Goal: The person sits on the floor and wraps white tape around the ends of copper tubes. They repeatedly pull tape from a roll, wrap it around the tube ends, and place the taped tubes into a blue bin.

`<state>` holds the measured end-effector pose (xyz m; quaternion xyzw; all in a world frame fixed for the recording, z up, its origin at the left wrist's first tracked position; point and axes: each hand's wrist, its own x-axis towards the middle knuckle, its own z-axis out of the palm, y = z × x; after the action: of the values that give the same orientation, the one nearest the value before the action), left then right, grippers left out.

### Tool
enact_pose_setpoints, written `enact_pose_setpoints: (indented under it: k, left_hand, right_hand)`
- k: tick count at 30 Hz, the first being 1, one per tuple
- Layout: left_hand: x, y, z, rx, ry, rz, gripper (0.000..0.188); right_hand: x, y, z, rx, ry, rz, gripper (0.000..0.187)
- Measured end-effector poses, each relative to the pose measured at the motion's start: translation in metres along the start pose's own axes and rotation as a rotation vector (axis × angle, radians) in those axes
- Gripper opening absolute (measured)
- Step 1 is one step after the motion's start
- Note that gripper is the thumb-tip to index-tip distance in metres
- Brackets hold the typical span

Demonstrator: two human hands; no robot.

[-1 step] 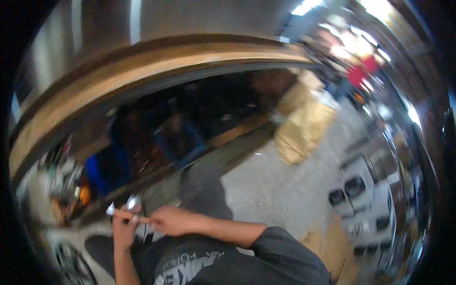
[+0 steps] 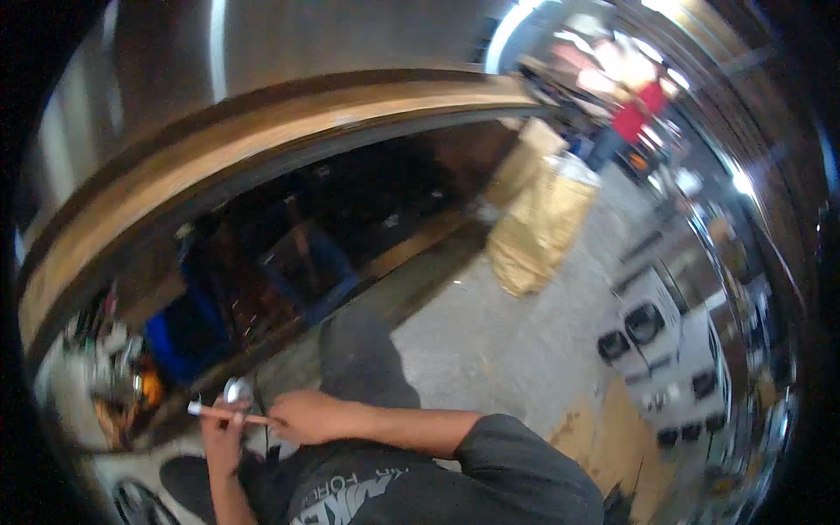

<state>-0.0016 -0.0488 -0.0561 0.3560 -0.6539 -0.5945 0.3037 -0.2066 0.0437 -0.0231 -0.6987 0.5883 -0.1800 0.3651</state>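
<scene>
At the lower edge, the person's chest in a dark grey shirt (image 2: 411,490) fills the near part of the view, and both forearms reach out to the left. The right hand (image 2: 306,416) is curled, and its fingers (image 2: 278,418) close on the near end of a thin stick-like tool (image 2: 229,415), which is light brown with a pale tip on the left. The left hand (image 2: 223,437) comes up from below, and its fingers wrap around the same tool near the middle, so the tool lies across between both hands, almost level. Just above the left hand there is a small shiny round metal piece (image 2: 236,390); I cannot tell if the fingers touch it.

Beyond the hands lies a grey concrete floor (image 2: 490,341). Farther away stands a big brown paper sack (image 2: 538,229), and behind it a long curved wooden edge (image 2: 262,144). On the right, white boxes with dark round openings (image 2: 643,324) stand in a row. Far at the back, a person in a red top (image 2: 637,115) is blurred.
</scene>
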Motion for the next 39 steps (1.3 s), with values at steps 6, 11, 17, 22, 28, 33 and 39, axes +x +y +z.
enact_pose_setpoints:
  k: [6, 11, 17, 22, 28, 33, 39]
  left_hand:
    - [0.048, -0.035, -0.012, -0.068, -0.167, 0.007, 0.021]
    - [0.05, -0.043, 0.001, -0.109, -0.283, 0.02, 0.023]
    - [0.048, -0.059, -0.018, -0.008, -0.173, 0.058, 0.022]
    - [0.038, -0.051, -0.022, -0.013, -0.134, 0.044, 0.023]
    - [0.04, -0.043, -0.014, -0.017, -0.165, 0.058, 0.023]
    - [0.04, -0.048, -0.015, -0.033, -0.175, 0.095, 0.024]
    - [0.04, -0.039, -0.01, -0.016, -0.161, 0.051, 0.025]
  right_hand:
    - [-0.02, -0.092, -0.061, 0.412, 0.161, -0.851, 0.032]
    - [0.013, -0.141, -0.03, 0.585, -0.176, -1.127, 0.033]
    - [0.038, -0.167, -0.003, 0.612, -0.393, -1.223, 0.034]
    - [0.044, -0.173, 0.01, 0.629, -0.458, -1.243, 0.035]
    - [0.044, -0.176, 0.014, 0.642, -0.489, -1.253, 0.036]
    - [0.043, -0.174, 0.015, 0.636, -0.51, -1.254, 0.037]
    - [0.04, -0.169, 0.012, 0.633, -0.504, -1.222, 0.038]
